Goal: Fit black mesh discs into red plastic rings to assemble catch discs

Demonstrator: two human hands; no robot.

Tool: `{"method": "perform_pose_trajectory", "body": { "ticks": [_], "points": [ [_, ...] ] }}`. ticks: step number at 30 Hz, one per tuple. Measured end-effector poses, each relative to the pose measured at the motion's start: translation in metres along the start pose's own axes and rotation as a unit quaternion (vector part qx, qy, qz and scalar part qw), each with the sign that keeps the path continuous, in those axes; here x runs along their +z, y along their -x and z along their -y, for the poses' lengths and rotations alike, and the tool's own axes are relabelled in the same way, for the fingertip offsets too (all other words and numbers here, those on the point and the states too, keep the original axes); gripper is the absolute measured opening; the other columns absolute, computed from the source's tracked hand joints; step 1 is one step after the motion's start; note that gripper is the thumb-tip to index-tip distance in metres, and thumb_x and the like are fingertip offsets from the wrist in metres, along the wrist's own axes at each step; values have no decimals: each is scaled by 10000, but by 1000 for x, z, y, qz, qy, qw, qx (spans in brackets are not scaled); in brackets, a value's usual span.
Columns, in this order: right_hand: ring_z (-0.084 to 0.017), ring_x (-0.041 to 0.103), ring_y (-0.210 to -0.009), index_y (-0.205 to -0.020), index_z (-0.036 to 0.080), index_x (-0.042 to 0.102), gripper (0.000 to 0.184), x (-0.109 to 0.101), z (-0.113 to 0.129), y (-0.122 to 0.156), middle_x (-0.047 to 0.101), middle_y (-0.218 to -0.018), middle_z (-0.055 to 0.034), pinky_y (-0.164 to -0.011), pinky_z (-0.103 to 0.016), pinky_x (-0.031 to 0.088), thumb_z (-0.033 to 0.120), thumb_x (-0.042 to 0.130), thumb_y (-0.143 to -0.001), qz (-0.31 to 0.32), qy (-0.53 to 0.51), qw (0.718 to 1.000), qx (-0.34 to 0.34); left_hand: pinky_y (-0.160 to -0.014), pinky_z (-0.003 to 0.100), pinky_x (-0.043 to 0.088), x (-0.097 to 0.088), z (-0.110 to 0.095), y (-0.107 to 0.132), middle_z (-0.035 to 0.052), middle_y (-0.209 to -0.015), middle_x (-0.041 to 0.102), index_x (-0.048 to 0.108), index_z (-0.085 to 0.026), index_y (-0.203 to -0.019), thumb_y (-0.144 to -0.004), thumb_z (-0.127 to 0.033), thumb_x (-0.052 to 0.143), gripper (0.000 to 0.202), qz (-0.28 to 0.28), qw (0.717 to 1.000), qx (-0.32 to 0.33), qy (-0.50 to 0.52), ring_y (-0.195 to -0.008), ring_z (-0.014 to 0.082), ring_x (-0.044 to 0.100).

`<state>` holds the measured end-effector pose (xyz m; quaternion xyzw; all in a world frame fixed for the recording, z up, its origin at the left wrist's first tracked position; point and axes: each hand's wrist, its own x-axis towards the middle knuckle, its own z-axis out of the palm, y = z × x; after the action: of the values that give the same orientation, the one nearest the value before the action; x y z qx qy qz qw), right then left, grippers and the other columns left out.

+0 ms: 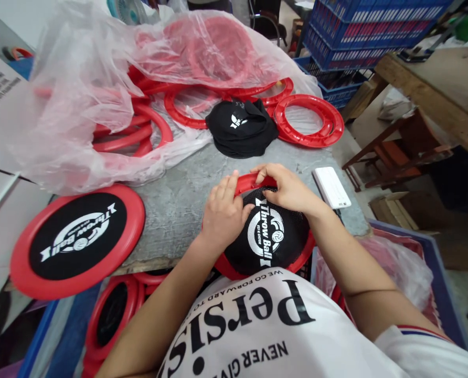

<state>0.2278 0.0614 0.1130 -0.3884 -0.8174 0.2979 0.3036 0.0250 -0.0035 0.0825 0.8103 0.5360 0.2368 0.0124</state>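
Observation:
Against my shirt, at the table's front edge, is a red plastic ring (245, 184) with a black mesh cloth (293, 231) across it, printed "Throw Ball" in white. My left hand (223, 214) grips the ring's left side, fingers together over the rim and thumb on the mesh. At the far rim my right hand (284, 190) is bent, with index finger and thumb pinching at the mesh edge. A stack of black printed cloths (242, 134) lies beyond both hands. To the left, a matching red disc with a black printed centre (76, 236) overhangs the table corner.
Loose red rings (316, 123) lie at the back right, near a large clear plastic bag (88, 105) full of rings. A white box-shaped device (331, 187) sits by the right edge. Below are more discs (112, 315) and a crate (434, 262); blue crates (336, 58) stand behind.

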Motion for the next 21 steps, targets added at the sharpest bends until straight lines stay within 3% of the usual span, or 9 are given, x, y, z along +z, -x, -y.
{"method": "perform_pose_trajectory", "body": {
  "ticks": [5,11,21],
  "points": [
    [-291,622,-1179,-887,227,611,275,2,1,0,698,-1272,-77,-1061,-488,444,69,606,-663,-3,13,1000,-6,-1160,590,390,-9,-9,-8,153,-1597,482,683,-188,-864,-862,-251,743,87,13,995,-69,72,-1428,373,478],
    [-295,619,-1179,-865,225,633,242,4,-1,0,695,-1275,-75,-1056,-484,440,79,649,-673,0,19,1000,-2,-1197,589,332,-18,-11,-18,73,-1513,568,650,-217,-777,-834,-188,733,105,41,968,-156,194,-1411,315,488],
    [-300,622,-1168,-817,211,667,140,6,-3,-2,700,-1255,-87,-1050,-489,441,137,753,-735,3,44,999,5,-1165,539,385,-9,-8,-19,84,-1342,680,609,-213,-761,-849,-137,681,137,-40,957,-165,237,-1285,271,610]
  ]
}}
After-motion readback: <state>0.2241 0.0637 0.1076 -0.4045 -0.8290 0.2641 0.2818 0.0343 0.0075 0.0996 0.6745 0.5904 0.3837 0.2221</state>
